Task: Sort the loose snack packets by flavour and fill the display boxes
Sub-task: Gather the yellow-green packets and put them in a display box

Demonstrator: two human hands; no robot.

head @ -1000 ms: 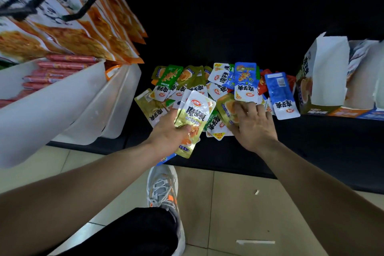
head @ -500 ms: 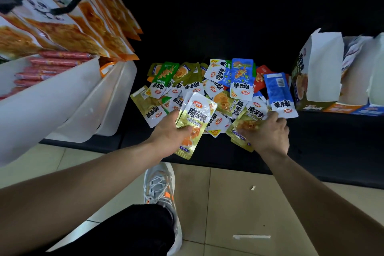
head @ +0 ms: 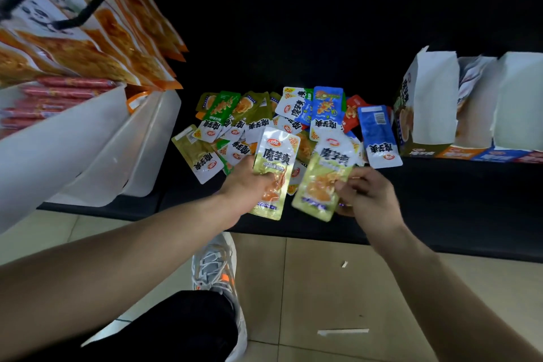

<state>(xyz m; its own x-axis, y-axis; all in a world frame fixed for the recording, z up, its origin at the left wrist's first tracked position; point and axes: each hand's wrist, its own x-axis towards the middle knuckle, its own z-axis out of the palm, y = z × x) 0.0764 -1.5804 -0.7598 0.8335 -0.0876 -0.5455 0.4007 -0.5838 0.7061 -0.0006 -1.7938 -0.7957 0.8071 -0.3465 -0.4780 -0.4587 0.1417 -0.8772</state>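
Note:
A heap of loose snack packets (head: 264, 121) in green, olive, blue and red lies on the dark shelf (head: 440, 194). My left hand (head: 246, 182) grips a pale yellow-green packet (head: 274, 168) upright, possibly a small stack. Beside it my right hand (head: 367, 197) pinches another pale yellow-green packet (head: 320, 185) by its right edge, lifted off the heap and tilted. A blue packet (head: 379, 135) lies at the heap's right end. Open display boxes (head: 435, 103) with white torn flaps stand at the right of the shelf.
White plastic bins (head: 97, 150) jut out at the left, one holding red sausages (head: 58, 94). Orange hanging snack bags (head: 97, 47) fill the upper left. Below the shelf edge are the tiled floor (head: 323, 288), my shoe (head: 217, 270) and scraps of paper (head: 342, 331).
My right hand drew a pale yellow-green packet out of the heap, lifted it and brought it beside the packet in my left hand. The left hand stayed nearly still.

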